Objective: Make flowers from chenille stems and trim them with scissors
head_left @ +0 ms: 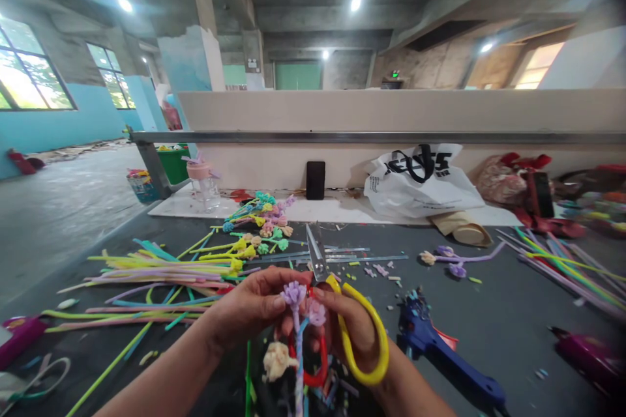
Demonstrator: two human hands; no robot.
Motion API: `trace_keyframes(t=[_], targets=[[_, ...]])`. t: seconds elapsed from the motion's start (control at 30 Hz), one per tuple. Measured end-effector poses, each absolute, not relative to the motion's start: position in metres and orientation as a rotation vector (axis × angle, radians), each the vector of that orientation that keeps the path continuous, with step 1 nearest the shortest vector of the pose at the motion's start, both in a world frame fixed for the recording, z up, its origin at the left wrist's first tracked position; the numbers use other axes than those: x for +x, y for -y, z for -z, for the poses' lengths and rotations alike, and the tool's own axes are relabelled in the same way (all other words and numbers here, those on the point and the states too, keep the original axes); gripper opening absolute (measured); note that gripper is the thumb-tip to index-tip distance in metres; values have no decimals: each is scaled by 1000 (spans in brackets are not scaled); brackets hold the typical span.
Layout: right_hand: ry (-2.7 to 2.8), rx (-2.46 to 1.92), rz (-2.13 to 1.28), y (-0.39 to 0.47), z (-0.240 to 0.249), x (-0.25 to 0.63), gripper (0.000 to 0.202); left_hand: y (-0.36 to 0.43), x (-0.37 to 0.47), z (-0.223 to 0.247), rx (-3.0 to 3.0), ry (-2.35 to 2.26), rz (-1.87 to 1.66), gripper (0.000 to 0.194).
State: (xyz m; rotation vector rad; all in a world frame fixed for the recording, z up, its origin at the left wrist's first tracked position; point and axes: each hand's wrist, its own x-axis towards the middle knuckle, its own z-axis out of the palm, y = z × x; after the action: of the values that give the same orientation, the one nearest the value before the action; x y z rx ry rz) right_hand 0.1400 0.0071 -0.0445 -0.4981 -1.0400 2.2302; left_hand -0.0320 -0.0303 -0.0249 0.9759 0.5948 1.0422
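My left hand [261, 303] pinches the purple flower [294, 294] at the top of a twisted pastel stem [299, 365]. Beside it, my right hand [345, 319] has its fingers wrapped round the pink flower [315, 311]. Yellow-handled scissors [364, 339] hang on my right hand, their blades pointing up and away. A cream flower [278, 361] sticks out left of the stem. Red scissor handles [320, 361] show behind and below the flowers, partly hidden by my fingers.
Pipe cleaners [171, 273] and finished small flowers [264, 221] lie left and ahead. A blue glue gun [445, 352], a purple flower stem [457, 260] and a magenta tool [587, 352] are at the right. Behind are a phone [315, 180], white bag [420, 182] and pink-lidded cup [203, 186].
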Motion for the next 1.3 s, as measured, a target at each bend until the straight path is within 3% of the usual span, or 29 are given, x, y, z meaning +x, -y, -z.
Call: trace_keyframes(t=[0.17, 0.4, 0.57, 0.7, 1.3], targets=[[1114, -719, -1940, -5, 40, 140, 39, 28, -31, 22, 883, -654, -1124, 21], [1797, -1125, -833, -19, 40, 158, 29, 20, -38, 21, 840, -662, -1328, 16], [2169, -1123, -405, -20, 48, 162, 50, 17, -41, 23, 850, -645, -1398, 17], [2268, -1190, -318, -14, 45, 156, 56, 18, -41, 25, 873, -634, -1399, 15], [2281, -1205, -322, -7, 43, 151, 47, 18, -40, 27, 935, -654, -1407, 14]])
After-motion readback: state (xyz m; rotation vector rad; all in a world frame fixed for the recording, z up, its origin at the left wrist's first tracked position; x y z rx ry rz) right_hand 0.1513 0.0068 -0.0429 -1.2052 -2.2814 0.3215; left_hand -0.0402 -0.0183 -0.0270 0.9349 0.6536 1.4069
